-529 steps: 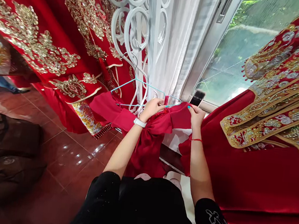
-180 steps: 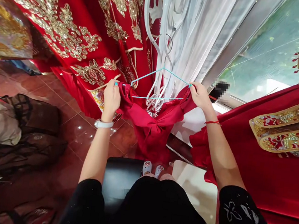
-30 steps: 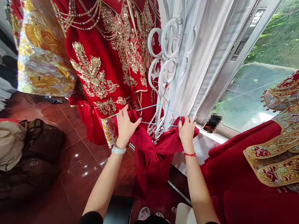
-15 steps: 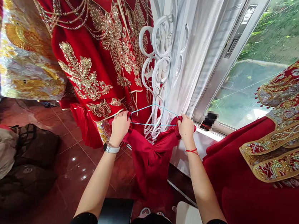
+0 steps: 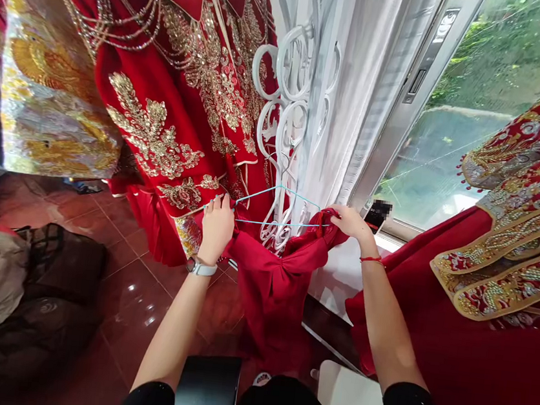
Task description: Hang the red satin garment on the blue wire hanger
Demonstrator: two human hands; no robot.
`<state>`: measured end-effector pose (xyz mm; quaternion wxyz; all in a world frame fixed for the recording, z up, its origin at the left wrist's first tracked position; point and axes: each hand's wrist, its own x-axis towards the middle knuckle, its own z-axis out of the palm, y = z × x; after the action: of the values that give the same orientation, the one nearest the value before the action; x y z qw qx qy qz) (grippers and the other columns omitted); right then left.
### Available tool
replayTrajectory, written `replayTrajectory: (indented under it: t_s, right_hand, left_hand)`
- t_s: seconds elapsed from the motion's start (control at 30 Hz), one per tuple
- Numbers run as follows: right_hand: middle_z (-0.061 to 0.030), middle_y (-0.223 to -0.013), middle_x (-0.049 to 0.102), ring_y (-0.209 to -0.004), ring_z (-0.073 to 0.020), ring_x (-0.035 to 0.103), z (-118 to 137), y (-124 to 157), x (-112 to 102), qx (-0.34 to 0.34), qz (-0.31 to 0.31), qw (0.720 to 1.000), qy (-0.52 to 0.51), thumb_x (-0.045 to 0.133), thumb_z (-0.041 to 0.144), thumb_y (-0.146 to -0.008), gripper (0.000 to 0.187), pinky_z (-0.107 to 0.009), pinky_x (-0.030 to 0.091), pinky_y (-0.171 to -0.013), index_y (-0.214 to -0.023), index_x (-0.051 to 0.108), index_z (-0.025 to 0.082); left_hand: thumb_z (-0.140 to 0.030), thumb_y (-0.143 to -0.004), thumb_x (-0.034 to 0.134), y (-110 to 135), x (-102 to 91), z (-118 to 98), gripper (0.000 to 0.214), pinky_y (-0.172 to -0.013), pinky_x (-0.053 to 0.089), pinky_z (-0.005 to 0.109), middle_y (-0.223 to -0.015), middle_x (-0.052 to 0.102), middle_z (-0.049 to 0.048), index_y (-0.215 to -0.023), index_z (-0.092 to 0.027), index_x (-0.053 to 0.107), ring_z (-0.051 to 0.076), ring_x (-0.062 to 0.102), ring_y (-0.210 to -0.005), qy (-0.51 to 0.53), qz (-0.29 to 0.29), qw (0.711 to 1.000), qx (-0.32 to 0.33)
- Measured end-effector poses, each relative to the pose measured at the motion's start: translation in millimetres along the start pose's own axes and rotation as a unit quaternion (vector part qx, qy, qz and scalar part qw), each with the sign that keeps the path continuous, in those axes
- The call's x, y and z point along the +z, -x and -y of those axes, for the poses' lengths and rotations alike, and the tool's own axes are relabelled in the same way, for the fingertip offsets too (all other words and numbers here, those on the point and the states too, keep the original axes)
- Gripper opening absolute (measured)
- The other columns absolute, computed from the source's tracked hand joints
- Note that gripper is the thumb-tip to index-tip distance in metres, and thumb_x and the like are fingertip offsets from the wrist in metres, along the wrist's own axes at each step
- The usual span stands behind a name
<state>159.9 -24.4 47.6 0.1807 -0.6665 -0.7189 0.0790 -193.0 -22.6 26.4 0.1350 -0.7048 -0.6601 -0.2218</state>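
Note:
A plain red garment hangs on a thin light-blue wire hanger, hooked on a white scrolled metal rack. My left hand is closed on the garment's left end at the hanger's left corner. At the right corner, my right hand pinches the bunched red cloth, its wrist turned outward. The cloth sags in folds between my hands and hangs toward the floor.
A red robe with gold embroidery hangs at the left, another embroidered red robe at the right. White curtain and window frame stand behind. A phone rests on the sill. Dark bags lie on the red tiled floor.
My right hand has shifted right and turned its wrist outward, regripping the cloth at the hanger's right corner. The left hand has stayed at the left corner.

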Motion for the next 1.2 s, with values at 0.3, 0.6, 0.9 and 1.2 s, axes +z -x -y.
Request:
replayTrajectory:
  t_s: [0.3,0.6,0.9,1.2]
  right_hand:
    - [-0.0142,-0.109,0.074,-0.095,-0.0265,0.066,24,9,28,0.07,-0.118,0.99,0.016,0.061,0.025,-0.093,0.023,-0.033,0.044,-0.078,-0.113,0.067,0.015]
    - [-0.0286,-0.122,0.067,-0.118,-0.0393,0.061,48,-1,49,0.163,-0.192,0.966,0.055,0.047,0.014,-0.096,0.028,-0.048,0.049,-0.094,-0.116,0.064,0.007]
    - [-0.0183,-0.108,0.074,-0.105,-0.0289,0.07,8,-47,6,0.157,-0.037,0.983,-0.087,0.053,-0.005,-0.079,0.034,-0.041,0.05,-0.098,-0.096,0.075,0.014]
    - [0.0013,-0.061,0.062,-0.053,-0.0161,0.055,-52,12,59,0.216,-0.092,0.874,-0.425,0.053,0.021,-0.065,0.016,-0.028,0.043,-0.051,-0.079,0.062,0.022]
  left_hand:
    - [-0.014,-0.097,0.032,4,1.7,-11,0.057,-0.111,0.045,0.054,-0.148,0.051,0.036,-0.15,0.004,0.044,0.039,0.054,-0.139,0.011,0.01,1.0,-0.019]
    - [-0.017,-0.099,0.035,10,0.5,-12,0.056,-0.115,0.041,0.055,-0.153,0.049,0.034,-0.15,0.002,0.045,0.04,0.051,-0.142,0.037,0.007,0.999,-0.033]
    - [-0.021,-0.099,0.041,5,-20.9,-25,0.043,-0.108,0.046,0.05,-0.13,0.066,0.0306,-0.133,-0.001,0.058,0.04,0.062,-0.127,-0.015,0.027,0.995,-0.098]
    - [-0.02,-0.091,0.049,-4,25.2,21,0.024,-0.095,0.052,0.046,-0.101,0.072,0.0206,-0.107,-0.013,0.065,0.035,0.07,-0.103,0.208,0.035,0.965,-0.153]
